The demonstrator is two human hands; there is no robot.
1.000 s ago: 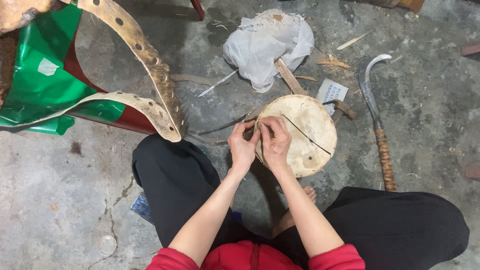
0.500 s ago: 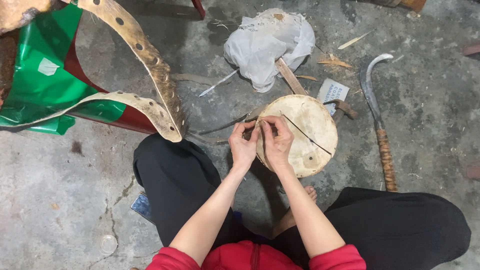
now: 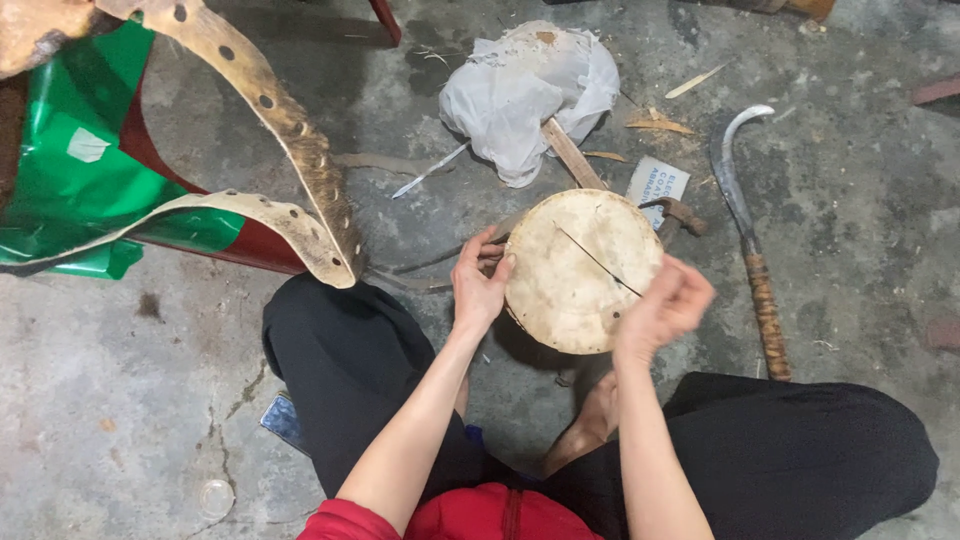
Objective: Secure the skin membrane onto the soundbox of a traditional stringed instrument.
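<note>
A round pale hide-covered drum (image 3: 575, 275) rests on the concrete floor between my knees. A thin dark cord (image 3: 598, 262) runs slantwise across its face. My left hand (image 3: 478, 283) grips the drum's left rim, fingers curled over the edge. My right hand (image 3: 664, 305) is at the drum's right side, fingers closed where the cord's end reaches; it looks pinched on the cord, though the hand is blurred.
A curved sickle with a wrapped handle (image 3: 748, 236) lies to the right. A white crumpled cloth (image 3: 528, 92) and a wooden stick (image 3: 572, 155) lie beyond the drum. A strip of holed rawhide (image 3: 290, 150) and green-red sheet (image 3: 80, 190) are at left.
My right hand has moved from the drum's left rim beside my left hand across to the right side, drawing the cord. The left hand stays on the rim.
</note>
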